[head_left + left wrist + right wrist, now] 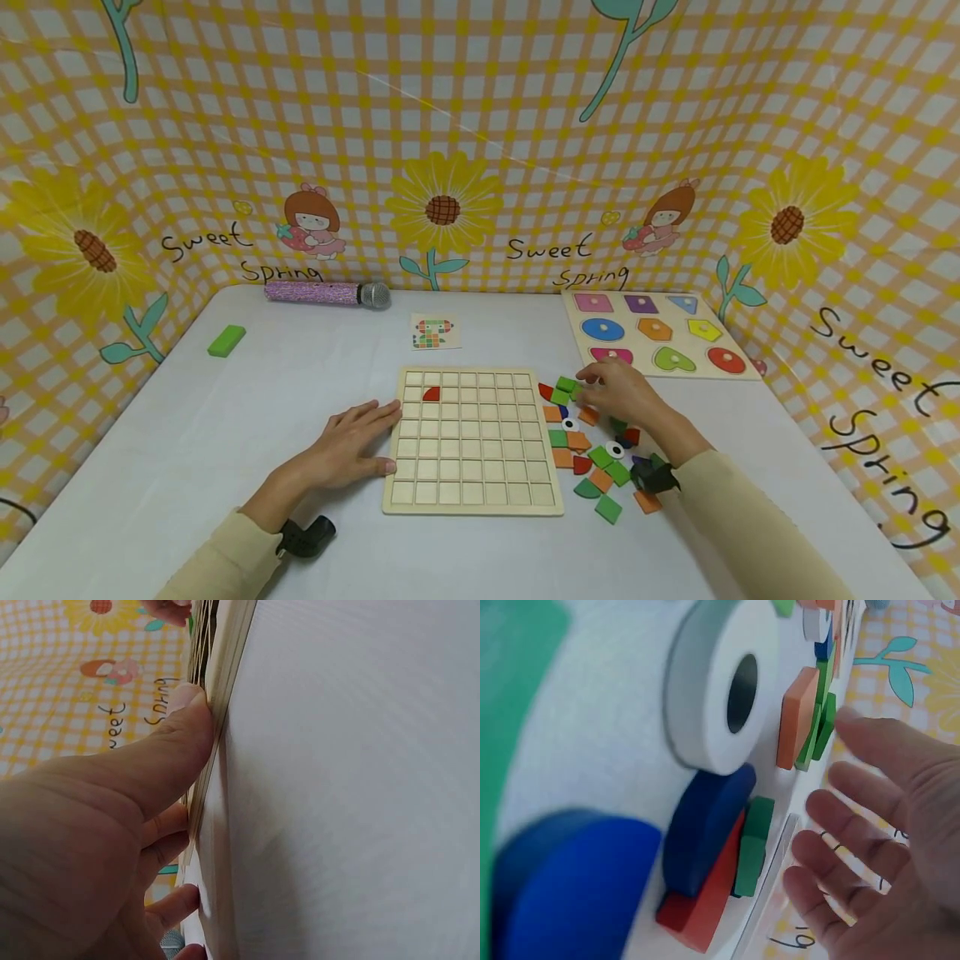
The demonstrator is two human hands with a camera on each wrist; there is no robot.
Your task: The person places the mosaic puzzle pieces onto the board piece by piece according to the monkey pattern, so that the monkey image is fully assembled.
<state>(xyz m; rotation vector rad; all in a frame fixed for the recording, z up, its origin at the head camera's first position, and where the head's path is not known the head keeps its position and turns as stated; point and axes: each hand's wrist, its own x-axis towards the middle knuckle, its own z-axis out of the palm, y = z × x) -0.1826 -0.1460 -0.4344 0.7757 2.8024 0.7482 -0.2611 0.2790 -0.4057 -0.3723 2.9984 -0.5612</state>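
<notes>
A wooden grid board lies on the white table, with one red quarter-round piece in a cell near its upper left. My left hand rests along the board's left edge; thumb and fingertips touch the rim in the left wrist view. To the right of the board, my right hand hovers over loose pieces, fingers slightly bent and apart. Its thumb and fingertips are close to several green squares. In the right wrist view the thumb tip is beside these green pieces, and nothing shows in the palm.
Orange, red, blue and green pieces and white eye discs are scattered right of the board. Behind stand a pattern card, a purple microphone and a shape puzzle. A green block lies far left.
</notes>
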